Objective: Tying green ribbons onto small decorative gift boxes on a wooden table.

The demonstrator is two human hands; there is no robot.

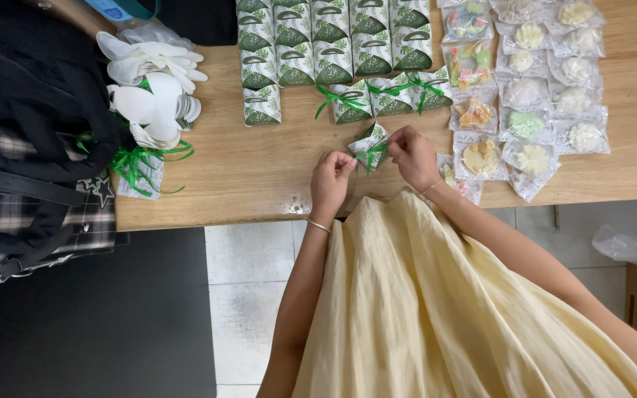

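Observation:
A small green-and-white paper gift box with a green ribbon sits on the wooden table near its front edge. My left hand pinches the ribbon's left end beside the box. My right hand grips the ribbon's other end at the box's right side. Both hands wear thin bracelets at the wrist.
Rows of matching boxes stand behind, three of them tied with green bows. Clear packets of sweets lie at the right. White flat cut-outs and loose green ribbons lie left, beside a black bag.

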